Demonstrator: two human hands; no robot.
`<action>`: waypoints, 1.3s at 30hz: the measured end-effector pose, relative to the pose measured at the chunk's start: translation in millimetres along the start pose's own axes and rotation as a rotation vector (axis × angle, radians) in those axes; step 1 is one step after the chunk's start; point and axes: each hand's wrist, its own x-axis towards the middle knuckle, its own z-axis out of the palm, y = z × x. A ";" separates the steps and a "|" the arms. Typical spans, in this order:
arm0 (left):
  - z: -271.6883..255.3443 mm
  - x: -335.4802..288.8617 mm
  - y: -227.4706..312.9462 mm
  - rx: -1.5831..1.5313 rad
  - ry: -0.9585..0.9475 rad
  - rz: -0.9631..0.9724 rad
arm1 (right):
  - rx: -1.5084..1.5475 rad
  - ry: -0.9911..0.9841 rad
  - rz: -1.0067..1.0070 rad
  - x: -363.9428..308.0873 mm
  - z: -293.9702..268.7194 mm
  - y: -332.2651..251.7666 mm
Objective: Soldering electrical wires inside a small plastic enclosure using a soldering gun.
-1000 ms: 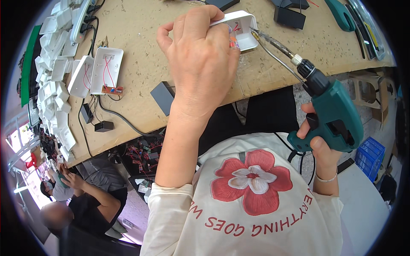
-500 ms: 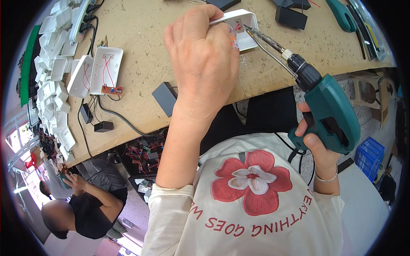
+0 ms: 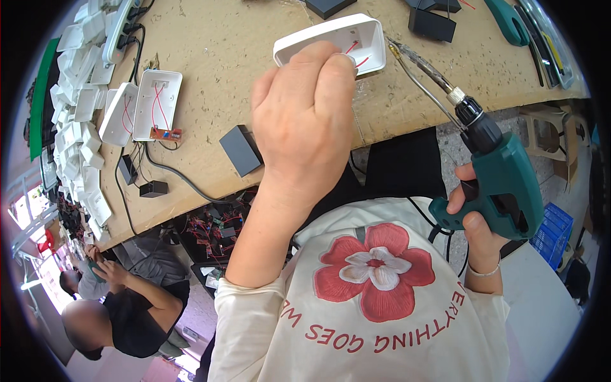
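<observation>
My right hand (image 3: pixel 477 219) is wrapped round the handle of a dark green soldering gun (image 3: pixel 506 181). Its metal tip points up and left, just off the right end of a white plastic housing (image 3: pixel 328 32). Red wires (image 3: pixel 361 62) show inside that open housing. My left hand (image 3: pixel 305 108) reaches over the housing's near side, fingers curled and pressed together beside the wires. What those fingers pinch is hidden beneath them. A black box (image 3: pixel 242 151) lies on the table left of my left wrist.
At the left are two opened white housings (image 3: pixel 157 102) with red wires and a small circuit board (image 3: pixel 166 134). Beyond stand a heap of white housings (image 3: pixel 79 134) and a power strip (image 3: pixel 121 32). Black boxes (image 3: pixel 433 25) lie far right. A co-worker (image 3: pixel 137 312) sits at lower left.
The soldering gun has moved right and down, its tip out of the housing. My left hand's fingers have come off the far rim, nearer the wires, uncovering more of the housing.
</observation>
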 end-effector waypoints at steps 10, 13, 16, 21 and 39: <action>-5.0 3.3 3.9 -0.015 -0.130 -0.097 | 0.037 -0.010 0.028 -1.4 -0.7 2.4; -9.1 6.7 0.0 -0.004 -0.072 -0.016 | 0.040 -0.025 0.042 -3.0 -2.6 1.4; -14.2 12.2 -1.8 0.050 -0.108 -0.036 | 0.039 -0.028 0.047 -5.0 -3.2 2.5; -13.2 20.3 -9.9 -0.034 -0.222 0.025 | 0.065 -0.050 0.089 -6.3 0.3 2.7; -18.7 10.9 4.5 -0.136 -0.263 -0.150 | 0.495 -0.211 -0.030 62.6 48.4 11.9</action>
